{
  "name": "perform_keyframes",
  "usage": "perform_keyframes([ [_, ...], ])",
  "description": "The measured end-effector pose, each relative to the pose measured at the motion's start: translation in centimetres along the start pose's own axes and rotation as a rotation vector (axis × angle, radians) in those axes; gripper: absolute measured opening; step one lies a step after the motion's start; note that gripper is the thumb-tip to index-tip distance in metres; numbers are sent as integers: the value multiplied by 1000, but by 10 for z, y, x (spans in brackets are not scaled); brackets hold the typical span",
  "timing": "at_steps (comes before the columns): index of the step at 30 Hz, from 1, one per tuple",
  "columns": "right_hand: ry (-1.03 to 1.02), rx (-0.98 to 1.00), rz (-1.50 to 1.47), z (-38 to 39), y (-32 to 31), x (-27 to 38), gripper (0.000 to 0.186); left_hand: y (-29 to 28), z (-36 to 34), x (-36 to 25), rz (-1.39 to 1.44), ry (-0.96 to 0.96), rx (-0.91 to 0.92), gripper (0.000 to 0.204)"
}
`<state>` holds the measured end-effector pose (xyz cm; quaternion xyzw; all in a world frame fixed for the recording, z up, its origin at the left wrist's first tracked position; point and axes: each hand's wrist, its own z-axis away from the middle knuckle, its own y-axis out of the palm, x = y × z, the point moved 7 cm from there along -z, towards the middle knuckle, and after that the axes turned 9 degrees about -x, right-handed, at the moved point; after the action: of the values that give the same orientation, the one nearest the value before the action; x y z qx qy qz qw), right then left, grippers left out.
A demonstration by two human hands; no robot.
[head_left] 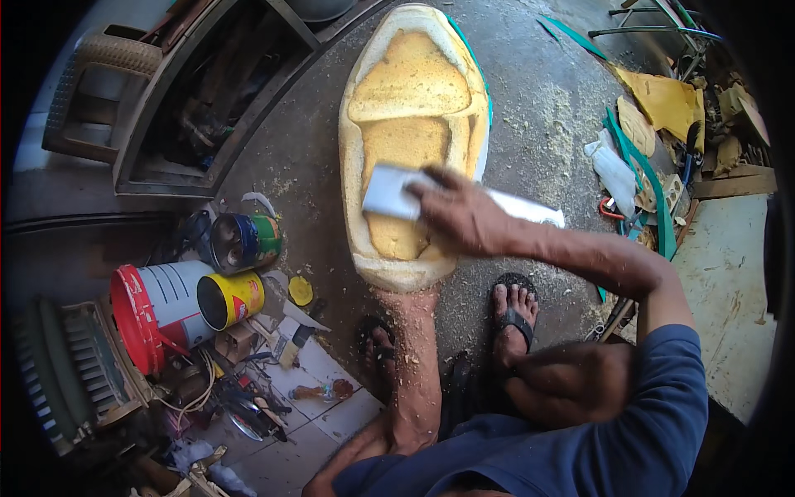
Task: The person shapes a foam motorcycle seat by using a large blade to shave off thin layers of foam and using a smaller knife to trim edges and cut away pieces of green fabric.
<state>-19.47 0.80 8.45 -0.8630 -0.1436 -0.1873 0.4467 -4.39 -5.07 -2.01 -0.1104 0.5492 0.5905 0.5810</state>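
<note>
A long motorcycle seat foam (407, 137), cream at its edges and yellow in the hollowed middle, lies lengthwise before me, with a strip of green along its right side. My right hand (464, 211) is closed on a pale grey flat-faced tool (389, 192), which rests over the foam's hollow; motion blurs both. A white strip (526, 207) sticks out to the right beneath my wrist, and I cannot tell whether it belongs to the tool. My left hand (404, 300) reaches the foam's near end; its fingers are hidden there. Crumbs cling to the left forearm.
Left stand a white and red bucket (174, 306), a yellow can (230, 301) and a blue-green can (244, 242). Loose tools and a brush (294, 348) lie nearby. Yellow foam scraps (658, 95) and green strips (654, 182) lie right. Crumbs cover the floor around my sandalled feet.
</note>
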Motion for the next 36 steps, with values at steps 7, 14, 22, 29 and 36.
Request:
perform_keyframes([
  [7, -73, 59, 79, -3, 8, 9, 22, -25, -11, 16, -1609, 791, -18, 102],
  [14, 31, 10, 82, -8, 8, -16, 22, 17, 1, 4, -899, 367, 37, 91],
  [22, 87, 42, 196, -17, -11, -65, 35, 20, 16, 3, -447, 220, -78, 95],
  [29, -3, -46, 92, -12, -12, -54, 26, 28, 25, -12, -1071, 598, -30, 97],
  [36, 79, -28, -154, -8, -47, 38, 34, 59, 28, -50, -843, 642, 44, 84],
])
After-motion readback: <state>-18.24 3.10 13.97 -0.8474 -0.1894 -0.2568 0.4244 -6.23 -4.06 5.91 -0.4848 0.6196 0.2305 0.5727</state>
